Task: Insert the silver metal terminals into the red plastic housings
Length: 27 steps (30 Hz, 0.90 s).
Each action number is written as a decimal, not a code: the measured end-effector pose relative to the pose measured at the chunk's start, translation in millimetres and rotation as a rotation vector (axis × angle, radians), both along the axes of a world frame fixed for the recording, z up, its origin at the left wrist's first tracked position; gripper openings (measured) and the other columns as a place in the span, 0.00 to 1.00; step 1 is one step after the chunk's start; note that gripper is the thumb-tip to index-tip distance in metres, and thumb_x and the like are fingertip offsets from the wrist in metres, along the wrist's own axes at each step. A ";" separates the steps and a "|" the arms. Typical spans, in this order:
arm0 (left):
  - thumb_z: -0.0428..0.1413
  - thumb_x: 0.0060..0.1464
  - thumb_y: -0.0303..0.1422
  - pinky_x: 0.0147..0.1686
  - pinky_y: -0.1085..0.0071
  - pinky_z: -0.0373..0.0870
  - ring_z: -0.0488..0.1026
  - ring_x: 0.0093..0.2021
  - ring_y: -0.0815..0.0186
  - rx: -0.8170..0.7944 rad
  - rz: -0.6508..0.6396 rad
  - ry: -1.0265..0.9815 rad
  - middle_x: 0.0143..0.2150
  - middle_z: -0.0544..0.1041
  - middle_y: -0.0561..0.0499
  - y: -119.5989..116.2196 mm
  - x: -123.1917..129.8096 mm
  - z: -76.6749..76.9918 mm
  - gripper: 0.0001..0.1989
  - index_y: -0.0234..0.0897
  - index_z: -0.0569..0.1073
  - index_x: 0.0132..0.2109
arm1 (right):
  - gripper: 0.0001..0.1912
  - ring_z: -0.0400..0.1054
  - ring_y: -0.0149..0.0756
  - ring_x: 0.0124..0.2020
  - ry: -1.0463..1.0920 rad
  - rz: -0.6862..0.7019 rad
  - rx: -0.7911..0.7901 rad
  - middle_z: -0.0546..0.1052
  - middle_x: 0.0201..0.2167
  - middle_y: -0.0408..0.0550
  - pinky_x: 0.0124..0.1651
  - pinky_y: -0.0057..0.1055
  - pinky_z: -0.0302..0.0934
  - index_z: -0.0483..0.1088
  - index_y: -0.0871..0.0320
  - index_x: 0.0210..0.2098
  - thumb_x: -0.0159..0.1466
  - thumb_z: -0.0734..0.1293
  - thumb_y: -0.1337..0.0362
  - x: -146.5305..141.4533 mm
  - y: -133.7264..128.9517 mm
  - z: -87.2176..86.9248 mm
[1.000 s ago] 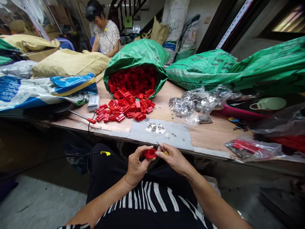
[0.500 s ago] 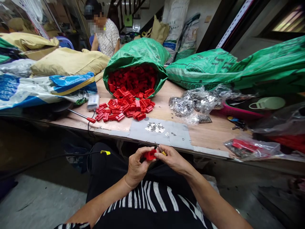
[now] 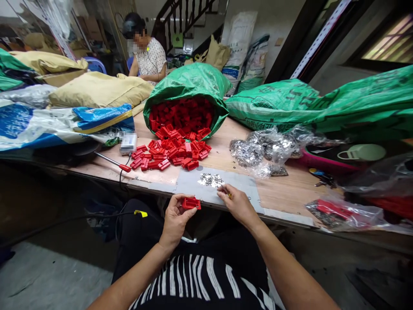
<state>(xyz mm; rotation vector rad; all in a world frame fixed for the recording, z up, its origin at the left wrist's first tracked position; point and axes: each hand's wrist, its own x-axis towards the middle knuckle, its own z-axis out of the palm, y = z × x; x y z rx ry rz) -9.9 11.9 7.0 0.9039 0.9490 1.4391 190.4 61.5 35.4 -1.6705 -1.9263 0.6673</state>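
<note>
Red part (image 3: 191, 203) in left hand (image 3: 176, 217), just off the table's (image 3: 284, 193) near edge, open side showing. Left fingers closed on its left end, thumb below. Right hand (image 3: 237, 204) over the grey mat (image 3: 185, 183), fingers pinched on a yellow-handled tool (image 3: 229, 196); handle mostly hidden, thin tip at the right edge of the metal bits (image 3: 210, 180). Cannot tell if tip touches them. Hands apart. Metal bits lie loose in a flat pile on the mat. Behind and left of mat, loose red parts (image 3: 171, 150) spill from the mouth of a green sack (image 3: 190, 77). Left of them, small white box (image 3: 128, 143) and red-handled rod (image 3: 112, 162). Right of mat, clear bags (image 3: 254, 150) of metal pieces; farther right, pink basket (image 3: 325, 163) and, nearer the edge, clear bag with red and metal pieces (image 3: 345, 211). More green sacks (image 3: 277, 101) back right, tan sack (image 3: 100, 88) back left. Person (image 3: 150, 58) in dotted top behind the sacks.
</note>
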 end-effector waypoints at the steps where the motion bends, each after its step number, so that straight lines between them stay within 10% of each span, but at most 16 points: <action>1: 0.64 0.46 0.27 0.48 0.69 0.70 0.75 0.43 0.67 -0.013 -0.002 -0.024 0.44 0.78 0.50 0.8 -1.2 -0.4 0.17 0.38 0.69 0.43 | 0.06 0.69 0.37 0.38 -0.088 -0.029 0.027 0.76 0.36 0.46 0.40 0.31 0.58 0.70 0.55 0.36 0.62 0.62 0.62 2.4 6.7 0.4; 10: 0.64 0.45 0.26 0.49 0.68 0.69 0.74 0.44 0.67 -0.108 -0.015 -0.139 0.45 0.78 0.50 3.1 -5.0 -6.5 0.19 0.39 0.68 0.44 | 0.09 0.69 0.37 0.42 -0.450 -0.003 0.045 0.75 0.43 0.48 0.41 0.29 0.58 0.71 0.55 0.43 0.66 0.60 0.66 -7.6 45.3 -1.7; 27: 0.64 0.43 0.27 0.45 0.69 0.70 0.74 0.43 0.66 -0.202 -0.043 -0.165 0.44 0.77 0.49 3.5 -5.2 -4.3 0.22 0.38 0.69 0.47 | 0.03 0.67 0.35 0.33 -0.344 0.006 0.023 0.75 0.31 0.45 0.33 0.27 0.53 0.66 0.55 0.35 0.62 0.61 0.66 2.6 57.3 -1.4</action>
